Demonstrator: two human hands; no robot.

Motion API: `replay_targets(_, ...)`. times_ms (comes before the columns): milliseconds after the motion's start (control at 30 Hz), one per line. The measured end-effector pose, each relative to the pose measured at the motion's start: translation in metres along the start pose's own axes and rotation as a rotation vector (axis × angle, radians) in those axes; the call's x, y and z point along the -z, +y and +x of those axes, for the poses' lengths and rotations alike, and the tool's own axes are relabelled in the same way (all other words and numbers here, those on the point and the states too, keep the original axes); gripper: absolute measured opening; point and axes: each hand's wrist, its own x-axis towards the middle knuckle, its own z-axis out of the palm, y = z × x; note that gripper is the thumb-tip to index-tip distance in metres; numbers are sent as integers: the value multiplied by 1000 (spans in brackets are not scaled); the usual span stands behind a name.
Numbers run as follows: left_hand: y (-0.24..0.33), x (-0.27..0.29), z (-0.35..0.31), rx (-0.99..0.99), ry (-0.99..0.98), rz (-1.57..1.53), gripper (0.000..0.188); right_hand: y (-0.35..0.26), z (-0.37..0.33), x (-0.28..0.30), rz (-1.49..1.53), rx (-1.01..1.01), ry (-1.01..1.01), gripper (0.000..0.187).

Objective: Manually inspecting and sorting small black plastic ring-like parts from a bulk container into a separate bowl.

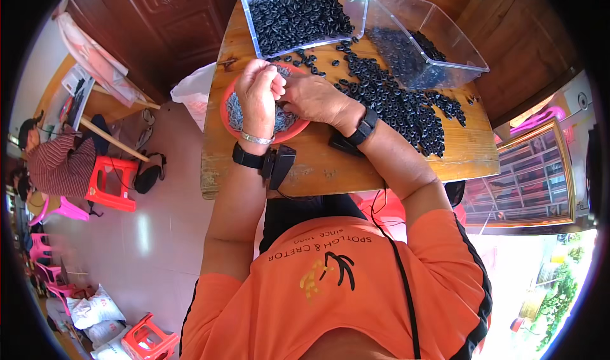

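My left hand (257, 92) is above the orange-red bowl (227, 120), its fingers curled in and pressed together. My right hand (316, 100) meets it from the right, bent at the wrist, with its fingers folded toward the left fingertips. Whatever is between the fingers is too small or hidden to make out. Many small grey metal-looking pieces (234, 113) fill the bowl under both hands. Beyond the right hand, a spread of black oval rings (397, 103) lies loose on the wooden table (330, 177).
A clear bin (304, 47) of black rings is tipped toward me at the table's far edge. Another clear bin (438, 42) stands to its right. A white bag (194, 93) hangs left of the table. Red stools (113, 185) and a seated person (60, 163) are farther left.
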Motion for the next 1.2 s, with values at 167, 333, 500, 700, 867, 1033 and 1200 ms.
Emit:
replay_targets(167,-5,0,-2,6,-27,63,10,1,1,-5,-149,-33,18,15)
replay_targets(333,-5,-7,-3,8,2,8,12,11,-3,-13,-52,-24,127,19)
replay_targets(500,-5,-5,-3,1,-4,32,13,4,0,-9,35,-35,153,22)
replay_targets(700,-6,-2,-2,20,-43,94,10,5,2,-8,-9,-70,61,22)
replay_targets(867,-3,-5,-3,2,-11,12,14,6,2,-6,165,-89,284,18)
replay_targets(1033,-1,-8,-3,5,-2,10,13,16,4,-9,403,-149,417,14)
replay_targets(1200,-2,-7,-3,1,-13,15,12,20,5,-12,657,-237,460,11)
